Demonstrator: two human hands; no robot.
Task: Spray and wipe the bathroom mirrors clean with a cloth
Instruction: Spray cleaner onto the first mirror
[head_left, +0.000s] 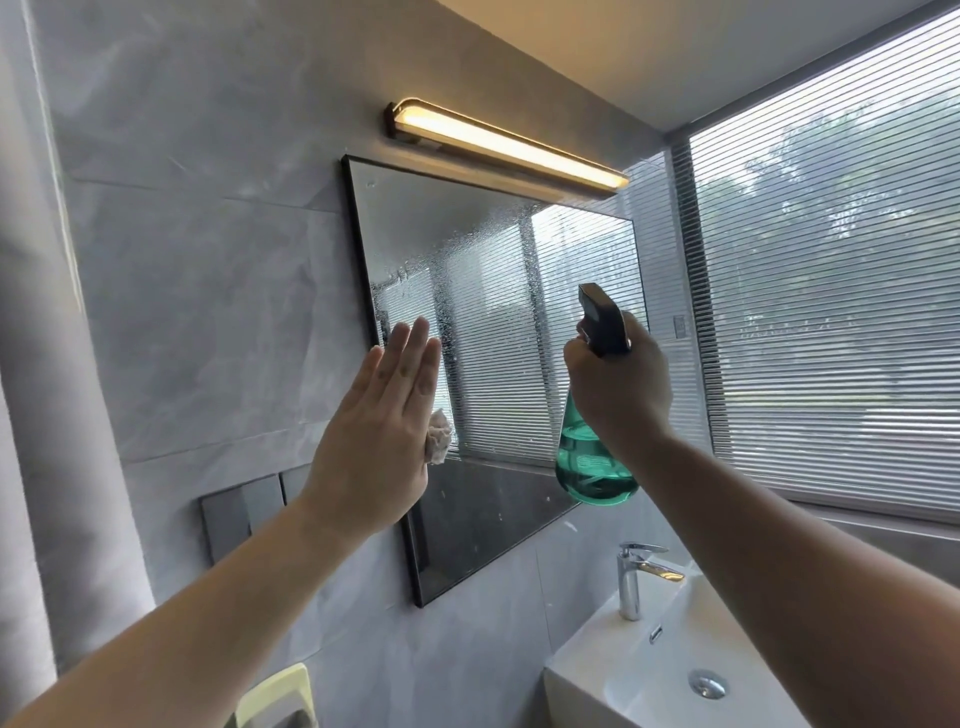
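The left hand (379, 431), fingers straight and pressed together, holds a pale crumpled cloth (439, 436) flat against the black-framed rectangular wall mirror (498, 322), a scrap of it peeking out beside the palm. To its right, the right hand (621, 384) grips a teal translucent plastic spray bottle (592, 467) before the droplet-speckled glass

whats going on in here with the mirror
A person is cleaning the black-framed wall mirror. Their right hand grips a teal plastic spray bottle with a black trigger head, aimed at the glass, which is speckled with droplets. Their left hand, held flat, presses a small pale cloth against the mirror's left side.
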